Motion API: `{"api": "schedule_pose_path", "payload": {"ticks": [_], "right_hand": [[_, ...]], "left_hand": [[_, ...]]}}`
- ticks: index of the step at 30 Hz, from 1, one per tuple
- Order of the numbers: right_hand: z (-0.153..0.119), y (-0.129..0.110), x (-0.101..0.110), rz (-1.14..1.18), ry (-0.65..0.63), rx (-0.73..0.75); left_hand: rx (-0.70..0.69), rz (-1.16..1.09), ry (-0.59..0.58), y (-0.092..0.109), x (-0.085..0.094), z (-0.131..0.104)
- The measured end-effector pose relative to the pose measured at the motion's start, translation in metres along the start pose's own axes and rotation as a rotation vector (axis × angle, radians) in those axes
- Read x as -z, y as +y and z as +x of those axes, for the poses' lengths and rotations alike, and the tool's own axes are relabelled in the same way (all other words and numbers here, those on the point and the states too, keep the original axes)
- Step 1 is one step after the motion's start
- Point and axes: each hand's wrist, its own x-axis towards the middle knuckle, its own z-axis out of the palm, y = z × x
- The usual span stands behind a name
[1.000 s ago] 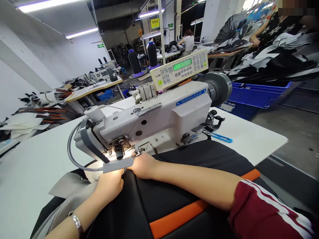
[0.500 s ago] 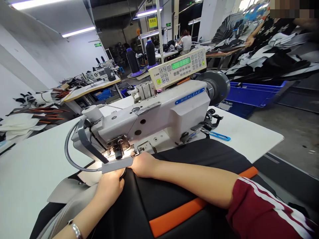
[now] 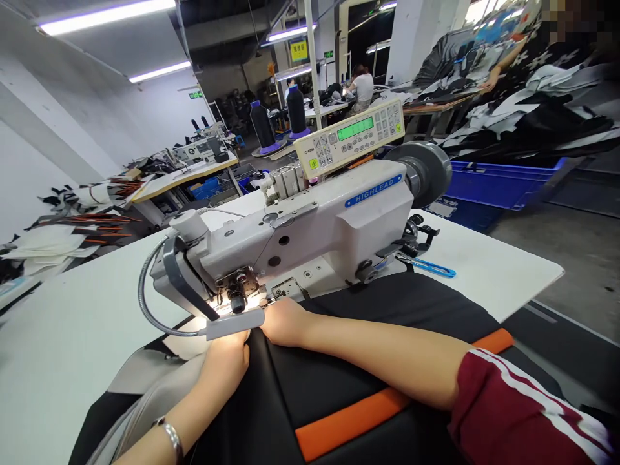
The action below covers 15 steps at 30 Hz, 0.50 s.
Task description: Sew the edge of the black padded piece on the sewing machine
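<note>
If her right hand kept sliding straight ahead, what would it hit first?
Probably the sewing machine: the right hand lies on the black fabric, pointing at the lit needle area close ahead.

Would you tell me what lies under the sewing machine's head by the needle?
Black fabric, held flat by the left hand and right hand. The lamp covers the needle and stitch line.

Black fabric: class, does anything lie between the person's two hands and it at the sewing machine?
Nothing visible does. The left hand and right hand both rest directly on the black fabric, just in front of the needle area. The lamp on its flexible neck hangs over the left fingers, not under them.
</note>
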Motion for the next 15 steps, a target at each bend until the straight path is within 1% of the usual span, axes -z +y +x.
{"api": "schedule_pose_path", "payload": {"ticks": [3, 9, 12, 15], "right_hand": [[0.0, 0.001, -0.002, -0.004, -0.011, -0.005], [0.001, 0.002, -0.01, 0.002, -0.019, -0.021], [0.001, 0.001, -0.011, 0.01, 0.006, -0.033], [-0.001, -0.002, -0.008, 0.024, 0.011, -0.055]], "left_hand": [[-0.025, -0.012, 0.052, -0.003, -0.005, 0.0], [-0.128, 0.033, 0.216, -0.009, -0.014, -0.003], [-0.139, 0.072, 0.221, -0.005, -0.01, 0.003], [-0.103, 0.126, 0.174, 0.006, 0.004, 0.003]]}}
